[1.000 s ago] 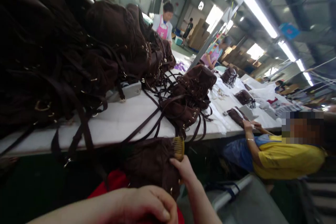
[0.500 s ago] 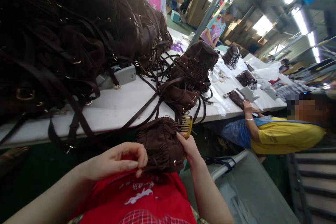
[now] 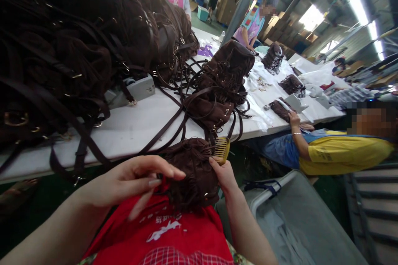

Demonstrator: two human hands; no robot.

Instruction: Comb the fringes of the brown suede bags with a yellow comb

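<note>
Our right hand (image 3: 225,176) pinches the comb (image 3: 221,150), teeth at the top of the fringed bag (image 3: 192,174) on our lap (image 3: 174,232) at six o'clock — our left hand (image 3: 130,182), fingers loosely spread, touches it. It looks tangled; we judge the combing barely begun.

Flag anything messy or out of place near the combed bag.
Tangled straps from the brown bags trail off the white table, near the comb in the right hand. Nothing else stands out.
</note>
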